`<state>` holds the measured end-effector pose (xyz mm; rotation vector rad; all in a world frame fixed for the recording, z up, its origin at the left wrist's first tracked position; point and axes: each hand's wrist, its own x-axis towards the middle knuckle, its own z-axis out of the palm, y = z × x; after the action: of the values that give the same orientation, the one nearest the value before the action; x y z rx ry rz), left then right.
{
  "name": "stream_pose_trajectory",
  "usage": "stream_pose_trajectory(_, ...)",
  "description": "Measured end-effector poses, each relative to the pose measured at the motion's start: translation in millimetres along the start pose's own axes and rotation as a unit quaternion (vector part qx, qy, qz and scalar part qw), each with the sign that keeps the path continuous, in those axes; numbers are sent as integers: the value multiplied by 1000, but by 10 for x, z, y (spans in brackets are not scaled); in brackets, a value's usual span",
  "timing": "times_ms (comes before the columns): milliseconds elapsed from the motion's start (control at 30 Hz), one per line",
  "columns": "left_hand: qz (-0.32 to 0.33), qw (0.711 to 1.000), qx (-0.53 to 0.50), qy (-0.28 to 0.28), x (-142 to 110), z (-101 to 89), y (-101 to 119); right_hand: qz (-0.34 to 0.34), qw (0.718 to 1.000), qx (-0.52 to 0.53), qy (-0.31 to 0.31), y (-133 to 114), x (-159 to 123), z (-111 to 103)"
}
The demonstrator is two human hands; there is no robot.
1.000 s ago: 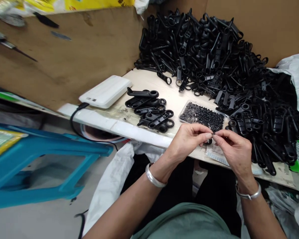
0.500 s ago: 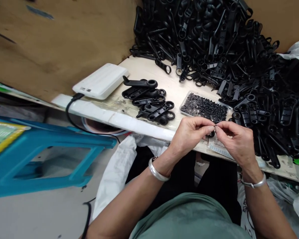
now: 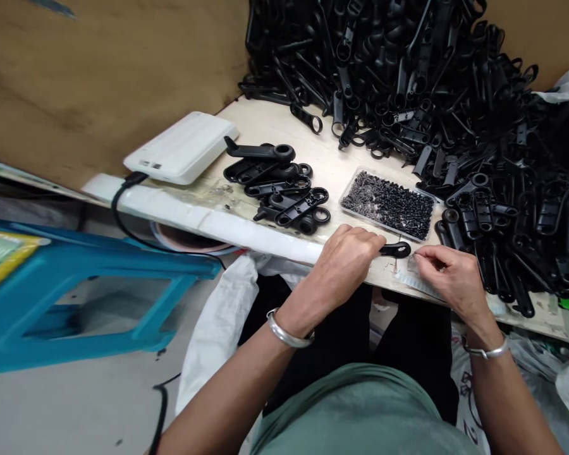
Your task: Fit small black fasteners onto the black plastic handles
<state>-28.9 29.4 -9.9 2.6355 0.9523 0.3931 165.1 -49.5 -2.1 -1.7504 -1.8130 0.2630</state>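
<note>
My left hand (image 3: 346, 260) is closed around a black plastic arm-like part (image 3: 396, 249) at the table's front edge; its ringed end sticks out to the right, and the rest is hidden under my fingers. Just right of that ring, my right hand (image 3: 448, 275) is pinched, its thumb and forefinger together on something too small to make out. Behind both hands lies a clear shallow tray (image 3: 344, 203) of tiny dark pieces (image 3: 393, 205), greyer on the left and blacker on the right. To the left is a small stack of similar black parts (image 3: 284, 186).
A large heap of black parts (image 3: 408, 82) covers the back and right of the table. A white power bank (image 3: 183, 148) with a black cable (image 3: 116, 212) sits at the left. Below that side stands a blue stool (image 3: 99, 284). Brown board (image 3: 123, 69) walls the back.
My hands have moved apart from their fingertip-to-fingertip pinch. The left has turned over and gripped the black part, whose ringed end now shows. The view has shifted slightly.
</note>
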Motion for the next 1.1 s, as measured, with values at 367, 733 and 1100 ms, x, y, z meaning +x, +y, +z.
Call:
stream_pose_trajectory(367, -5, 996, -65, -53, 104, -19, 6, 27, 1000, -5, 3, 46, -59, 8)
stream_pose_trajectory(733, 17, 997, -73, 18, -41, 19, 75, 20, 1000, 12, -19, 39, -61, 31)
stream_pose_trajectory(1100, -3, 1000, -29, 7, -32, 69, 96, -79, 992, -1, -102, -49, 143, 63)
